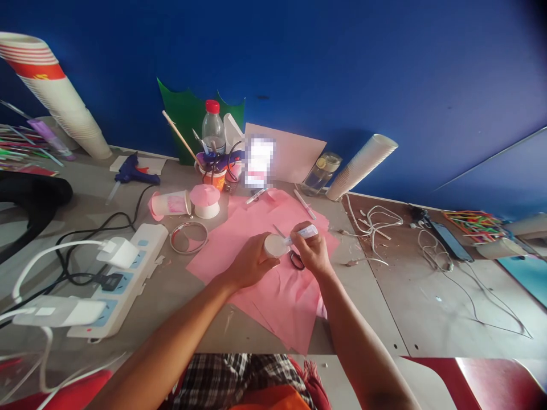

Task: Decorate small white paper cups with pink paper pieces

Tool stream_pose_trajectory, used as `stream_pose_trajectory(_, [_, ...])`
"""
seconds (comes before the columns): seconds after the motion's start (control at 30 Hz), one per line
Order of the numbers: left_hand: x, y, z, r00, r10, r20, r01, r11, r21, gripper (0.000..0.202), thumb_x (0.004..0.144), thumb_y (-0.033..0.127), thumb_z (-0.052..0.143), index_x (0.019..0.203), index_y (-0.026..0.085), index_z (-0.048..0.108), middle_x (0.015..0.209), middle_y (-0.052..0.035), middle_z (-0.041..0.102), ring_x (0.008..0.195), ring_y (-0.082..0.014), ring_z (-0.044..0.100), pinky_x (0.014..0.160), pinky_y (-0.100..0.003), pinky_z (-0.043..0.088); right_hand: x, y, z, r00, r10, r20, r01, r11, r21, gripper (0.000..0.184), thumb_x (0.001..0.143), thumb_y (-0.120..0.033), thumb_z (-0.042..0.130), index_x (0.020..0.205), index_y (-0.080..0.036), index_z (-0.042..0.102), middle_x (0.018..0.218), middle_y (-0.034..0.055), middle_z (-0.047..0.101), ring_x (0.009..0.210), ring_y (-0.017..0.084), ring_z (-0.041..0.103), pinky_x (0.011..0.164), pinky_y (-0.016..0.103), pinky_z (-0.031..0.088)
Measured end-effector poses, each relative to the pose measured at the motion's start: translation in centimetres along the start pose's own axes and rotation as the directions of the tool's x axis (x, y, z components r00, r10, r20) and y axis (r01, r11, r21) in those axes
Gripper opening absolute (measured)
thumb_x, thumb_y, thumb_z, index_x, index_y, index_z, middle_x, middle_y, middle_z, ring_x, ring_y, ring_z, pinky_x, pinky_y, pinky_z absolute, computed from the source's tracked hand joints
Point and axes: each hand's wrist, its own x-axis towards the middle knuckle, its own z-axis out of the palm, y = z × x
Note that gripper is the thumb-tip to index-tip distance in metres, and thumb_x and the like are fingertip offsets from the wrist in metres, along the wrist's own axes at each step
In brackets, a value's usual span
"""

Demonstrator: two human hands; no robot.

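Note:
My left hand (253, 259) is wrapped round a small white paper cup (274, 245), its round end turned up towards me. In my right hand (311, 249) is a white glue stick (306, 231), gripped between thumb and fingers with its tip at the cup's side. Both hands are above overlapping pink paper sheets (252, 307). Between and just below them lies a pair of scissors (296, 260) with dark handles, partly hidden by my right hand. Further back on the paper is a white pen-like stick (305, 205).
Left of the paper are a pink-topped cup (205, 200), a cup on its side (170, 203), a tape roll (188, 237) and a power strip (123, 285) with cables. A blue glue gun (135, 169) lies behind. A leaning cup stack (363, 165) and white cables (378, 222) are at right.

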Motion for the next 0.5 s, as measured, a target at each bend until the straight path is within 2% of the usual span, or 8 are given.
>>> stream_pose_trajectory(0.1, [0.0, -0.1, 0.0, 0.999, 0.012, 0.031, -0.012, 1.0, 0.005, 0.025, 0.079, 0.03, 0.061, 0.1, 0.018, 0.053, 0.096, -0.0065, 0.062, 0.086, -0.0219, 0.057, 0.079, -0.036, 0.045, 0.1, -0.1, -0.1, 1.0, 0.003, 0.009, -0.003, 1.0, -0.009, 0.012, 0.078, -0.03, 0.053, 0.071, -0.02, 0.051, 0.061, -0.0019, 0.054, 0.054, 0.012, 0.048, 0.052, 0.025, 0.04])
stream_pose_trajectory(0.3, [-0.1, -0.1, 0.0, 1.0, -0.002, 0.026, 0.001, 1.0, 0.01, 0.024, 0.08, 0.029, 0.06, 0.1, 0.019, 0.052, 0.097, -0.0063, 0.062, 0.087, -0.0215, 0.056, 0.081, -0.036, 0.045, 0.1, 0.2, -0.4, 0.999, -0.019, 0.049, 0.02, 0.999, -0.032, 0.013, 0.079, -0.03, 0.052, 0.072, -0.02, 0.049, 0.06, -0.0028, 0.051, 0.052, 0.012, 0.046, 0.05, 0.025, 0.039])
stream_pose_trajectory(0.43, [-0.1, -0.5, 0.1, 1.0, -0.001, 0.022, 0.001, 1.0, 0.0, 0.027, 0.081, 0.029, 0.06, 0.104, 0.018, 0.052, 0.098, -0.0075, 0.061, 0.089, -0.0218, 0.056, 0.082, -0.036, 0.045, 0.4, 0.8, -0.5, 0.999, -0.04, 0.029, 0.042, 0.994, -0.098, 0.012, 0.075, -0.027, 0.055, 0.067, -0.02, 0.049, 0.058, -0.0033, 0.05, 0.052, 0.011, 0.044, 0.051, 0.024, 0.038])
stream_pose_trajectory(0.5, [-0.2, -0.7, 0.2, 1.0, 0.01, 0.009, -0.01, 1.0, -0.004, 0.028, 0.081, 0.029, 0.06, 0.105, 0.018, 0.052, 0.1, -0.008, 0.061, 0.091, -0.022, 0.056, 0.083, -0.037, 0.045, 0.6, 1.4, -0.5, 1.0, -0.01, 0.0, 0.009, 0.994, -0.111, 0.013, 0.072, -0.026, 0.057, 0.065, -0.02, 0.049, 0.056, -0.004, 0.049, 0.051, 0.01, 0.043, 0.05, 0.024, 0.037])
